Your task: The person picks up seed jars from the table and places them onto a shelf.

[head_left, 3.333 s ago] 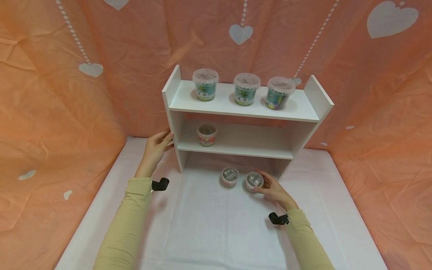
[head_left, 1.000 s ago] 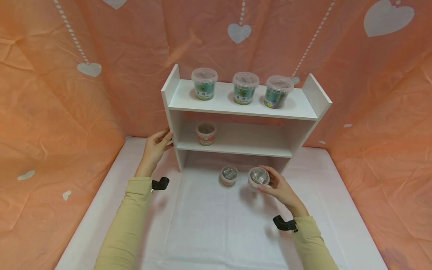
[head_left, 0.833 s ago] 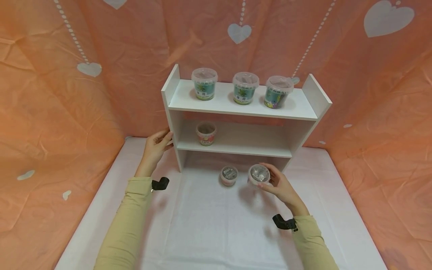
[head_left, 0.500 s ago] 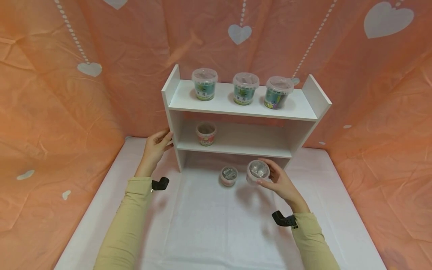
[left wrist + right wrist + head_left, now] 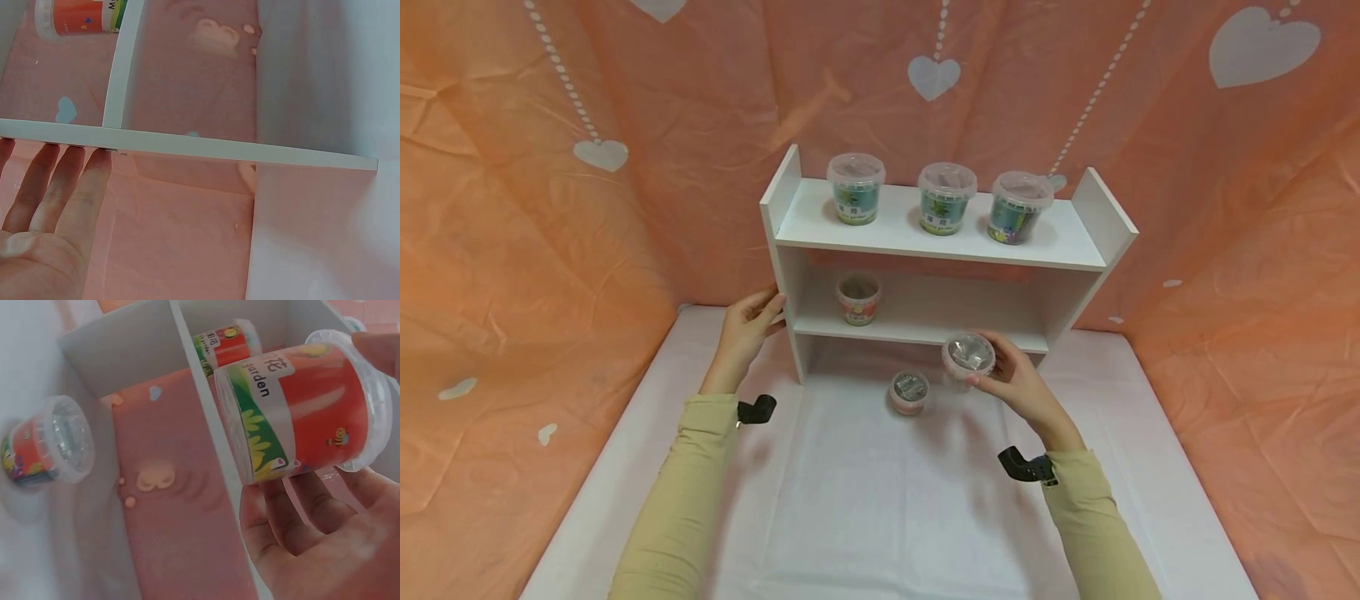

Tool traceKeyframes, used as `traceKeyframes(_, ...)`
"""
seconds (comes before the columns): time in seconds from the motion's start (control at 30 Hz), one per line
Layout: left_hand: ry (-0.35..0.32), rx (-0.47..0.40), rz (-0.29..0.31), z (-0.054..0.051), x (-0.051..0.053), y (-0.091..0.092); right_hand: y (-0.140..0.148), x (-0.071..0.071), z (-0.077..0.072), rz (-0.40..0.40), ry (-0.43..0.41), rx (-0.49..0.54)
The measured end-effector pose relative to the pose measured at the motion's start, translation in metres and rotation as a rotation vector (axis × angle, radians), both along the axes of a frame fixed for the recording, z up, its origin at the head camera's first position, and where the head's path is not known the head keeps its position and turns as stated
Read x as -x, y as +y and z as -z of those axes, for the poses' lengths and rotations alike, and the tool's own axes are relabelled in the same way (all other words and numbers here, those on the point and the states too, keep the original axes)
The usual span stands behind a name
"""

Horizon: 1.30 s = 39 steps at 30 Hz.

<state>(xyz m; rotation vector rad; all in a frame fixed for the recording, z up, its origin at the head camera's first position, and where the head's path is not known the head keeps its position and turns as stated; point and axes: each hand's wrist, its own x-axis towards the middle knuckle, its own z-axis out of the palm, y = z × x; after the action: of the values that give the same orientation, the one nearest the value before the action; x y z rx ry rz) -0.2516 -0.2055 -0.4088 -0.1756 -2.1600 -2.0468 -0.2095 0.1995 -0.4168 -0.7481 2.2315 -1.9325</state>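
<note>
My right hand (image 5: 1021, 385) grips a small lidded plastic tub (image 5: 968, 353) in the air, in front of the middle board of a white shelf (image 5: 925, 318). The right wrist view shows the tub's red and green label (image 5: 312, 406), with fingers beneath it and the thumb near the lid's rim. My left hand (image 5: 743, 337) touches the shelf's left side panel. In the left wrist view its fingers (image 5: 81, 200) are fairly straight, their tips at the panel's edge. Another small tub (image 5: 909, 394) stands on the white tablecloth, just left of the held one.
A red-labelled tub (image 5: 858, 300) stands at the left of the middle board. Along the top board are three green-blue tubs, the left one (image 5: 856, 190), the centre one (image 5: 946, 200) and the right one (image 5: 1018, 208). An orange heart-patterned curtain (image 5: 700, 125) surrounds the table.
My right hand has lifted the tub off the tablecloth and raised it to the front edge of the middle board. My left hand has stayed at the side panel.
</note>
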Motion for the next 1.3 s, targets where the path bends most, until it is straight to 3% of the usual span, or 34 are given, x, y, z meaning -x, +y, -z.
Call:
traceKeyframes(0.23,-0.012,-0.013,0.004,-0.006,-0.004,0.002,-0.007,0.008,-0.012,0.024,-0.007,-0.027)
traceKeyframes(0.5,-0.007,-0.014,0.008,-0.001,0.000,0.001,-0.016,0.021,-0.022,0.056,0.005,-0.015)
traceKeyframes(1.1,-0.013,-0.055,0.013,0.001,0.001,0.000,-0.029,0.050,-0.026,0.084,-0.025,-0.043)
traceKeyframes(1.3,-0.018,-0.063,0.022,-0.011,-0.006,0.004,-0.038,0.049,-0.033,0.099,-0.003,-0.073)
